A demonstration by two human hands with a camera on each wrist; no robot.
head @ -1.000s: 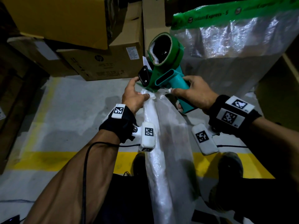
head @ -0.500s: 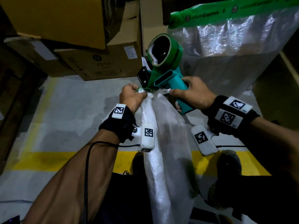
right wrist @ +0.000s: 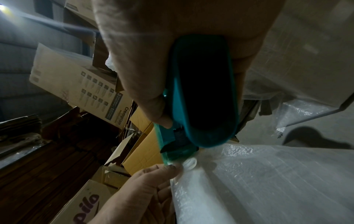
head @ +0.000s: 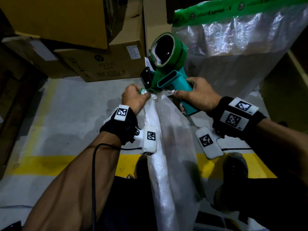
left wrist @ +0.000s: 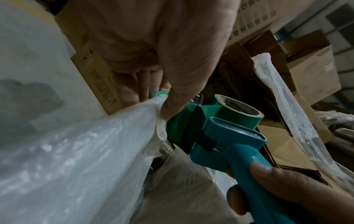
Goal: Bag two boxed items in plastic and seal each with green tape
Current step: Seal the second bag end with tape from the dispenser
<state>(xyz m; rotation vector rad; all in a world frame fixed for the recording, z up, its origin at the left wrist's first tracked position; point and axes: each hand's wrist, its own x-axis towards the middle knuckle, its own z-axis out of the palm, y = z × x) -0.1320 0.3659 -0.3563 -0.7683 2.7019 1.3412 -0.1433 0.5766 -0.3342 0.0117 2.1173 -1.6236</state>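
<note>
Two hands meet at the gathered neck of the plastic bag (head: 168, 147) in the middle of the frame, where the seal is being made. My left hand (head: 133, 99) pinches the bunched plastic together with the free end of the green tape (left wrist: 160, 93), thumb and fingers clamped so the neck stays tight and the tape has an anchor. My right hand (head: 198, 95) is wrapped round the teal handle of the tape dispenser (head: 168, 75), its nose held right against the pinch so the strip can be drawn round the neck without slack. The boxed item itself I cannot make out; the bag hangs long and narrow down to the lower centre, between my feet. At the upper right stands a second plastic-covered parcel (head: 233, 47) with a green tape band (head: 216, 10) across its top, which I judge is the first one already sealed. Cardboard boxes (head: 100, 64) are stacked at the upper left.
</note>
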